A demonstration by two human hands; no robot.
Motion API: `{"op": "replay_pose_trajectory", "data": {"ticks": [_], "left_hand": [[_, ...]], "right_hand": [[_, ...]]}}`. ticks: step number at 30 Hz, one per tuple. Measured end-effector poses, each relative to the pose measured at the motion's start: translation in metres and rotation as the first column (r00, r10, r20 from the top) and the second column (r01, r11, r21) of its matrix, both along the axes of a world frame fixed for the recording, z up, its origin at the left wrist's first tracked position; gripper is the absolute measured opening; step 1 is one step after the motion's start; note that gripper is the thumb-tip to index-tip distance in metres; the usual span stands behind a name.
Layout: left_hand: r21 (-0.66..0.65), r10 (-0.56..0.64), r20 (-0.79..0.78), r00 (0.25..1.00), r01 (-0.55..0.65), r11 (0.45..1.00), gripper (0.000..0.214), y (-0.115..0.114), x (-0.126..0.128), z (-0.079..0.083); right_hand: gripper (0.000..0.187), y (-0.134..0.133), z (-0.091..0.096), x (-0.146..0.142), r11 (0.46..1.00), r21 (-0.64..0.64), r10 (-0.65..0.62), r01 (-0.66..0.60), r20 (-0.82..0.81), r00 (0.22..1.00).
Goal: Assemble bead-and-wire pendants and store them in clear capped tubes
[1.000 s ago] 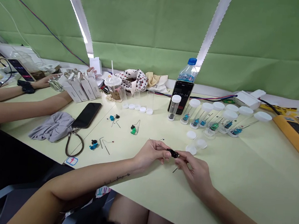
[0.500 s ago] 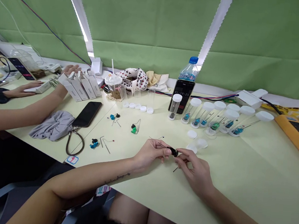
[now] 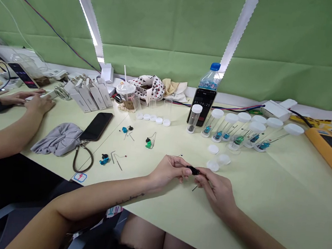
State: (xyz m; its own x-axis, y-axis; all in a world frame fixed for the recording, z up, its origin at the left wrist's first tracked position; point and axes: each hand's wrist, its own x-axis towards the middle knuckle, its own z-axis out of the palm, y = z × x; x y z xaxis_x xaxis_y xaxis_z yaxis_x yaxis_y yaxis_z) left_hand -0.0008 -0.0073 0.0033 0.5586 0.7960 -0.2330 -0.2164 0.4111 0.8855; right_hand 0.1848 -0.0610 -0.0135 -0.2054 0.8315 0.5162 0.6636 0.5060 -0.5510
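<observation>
My left hand [image 3: 169, 171] and my right hand [image 3: 215, 189] meet over the pale table [image 3: 263, 203], pinching a small black part [image 3: 193, 170] between their fingertips. A thin metal pin [image 3: 194, 188] lies on the table just under my right hand. Two white caps [image 3: 212, 165] and a clear tube lie just beyond my hands. Further back stands a row of clear capped tubes [image 3: 240, 133] holding blue and green parts.
Small blue, green and black parts with bent wires [image 3: 148, 142] lie to the left. A black phone [image 3: 96, 126] and grey cloth [image 3: 56, 142] sit further left. A timer phone [image 3: 202, 106] leans on a water bottle [image 3: 209, 80]. Another person's hands [image 3: 37, 101] rest at far left. An orange power strip [image 3: 329, 152] lies right.
My hands stay together on the black part, shifting only slightly. The other person's hands at the left have drawn back from the white boxes toward the table's left edge.
</observation>
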Motion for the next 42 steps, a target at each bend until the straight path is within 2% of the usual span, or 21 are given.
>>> {"op": "replay_pose_trajectory", "data": {"ticks": [5,9,16,24,30,37,42], "left_hand": [[-0.01,0.052,0.006,0.999,-0.052,0.999,0.035,-0.0005,0.0,0.0029],[-0.019,0.091,0.01,0.996,-0.091,0.996,0.038,-0.0003,0.0006,0.0075],[-0.015,0.05,0.001,0.999,-0.049,0.999,0.039,0.0001,0.0004,0.0046],[0.002,0.026,0.012,1.0,-0.026,1.0,0.036,-0.0006,0.0004,0.0054],[-0.011,0.076,0.02,0.997,-0.076,0.997,0.037,-0.0001,0.0005,0.0047],[0.014,0.036,0.003,0.999,-0.036,0.999,0.037,0.0002,0.0009,0.0033],[0.029,0.02,0.004,1.0,-0.02,0.999,0.037,0.0007,0.0006,0.0012]], "right_hand": [[0.024,-0.0006,0.0046,-0.0029,0.998,-0.035,-0.045,0.043,-0.057,0.997],[0.019,-0.0011,0.0051,-0.0048,0.998,0.012,-0.059,0.06,-0.067,0.996],[0.014,-0.0003,0.0003,-0.0021,0.996,0.074,-0.046,0.047,-0.018,0.999],[0.019,-0.0009,0.0028,-0.0021,0.998,0.047,-0.051,0.051,0.001,0.999],[0.025,-0.0018,0.0058,-0.0055,0.998,-0.036,-0.052,0.049,-0.083,0.995],[0.013,-0.001,0.003,-0.0052,0.996,0.067,-0.051,0.055,-0.057,0.997],[0.017,-0.0011,0.0017,-0.0032,0.998,0.036,-0.054,0.056,-0.046,0.997]]}}
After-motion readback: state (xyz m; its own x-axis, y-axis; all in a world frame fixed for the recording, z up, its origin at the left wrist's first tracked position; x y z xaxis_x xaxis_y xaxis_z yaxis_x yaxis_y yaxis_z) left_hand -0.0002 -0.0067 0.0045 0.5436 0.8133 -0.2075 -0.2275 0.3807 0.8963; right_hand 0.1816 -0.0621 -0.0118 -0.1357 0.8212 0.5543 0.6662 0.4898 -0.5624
